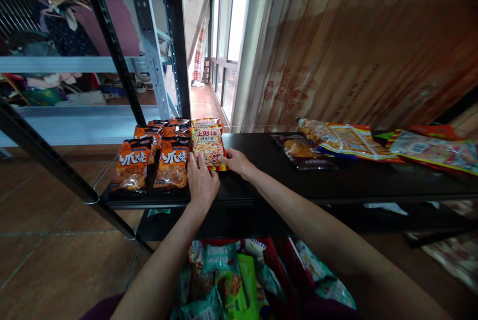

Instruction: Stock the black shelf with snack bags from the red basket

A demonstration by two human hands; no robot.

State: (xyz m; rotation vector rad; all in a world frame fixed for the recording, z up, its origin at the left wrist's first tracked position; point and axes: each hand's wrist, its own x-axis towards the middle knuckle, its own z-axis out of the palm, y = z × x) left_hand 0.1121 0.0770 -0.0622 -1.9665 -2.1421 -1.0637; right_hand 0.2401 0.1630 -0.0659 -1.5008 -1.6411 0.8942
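Left hand lying on the lower left of the yellow-red cracker pkt, can't tell if it's gripping — right hand's got the right edge, thumb in front. Pkt's upright on the black shelf, just R of the orange pkts, w/ a lookalike pkt behind — red crate below, snack bags inside.

shop-like place: snack bags on black shelves

Behind the prawn cracker bag, a second bag is mostly hidden; far right of it, a flat packet is cut off by the picture's edge.
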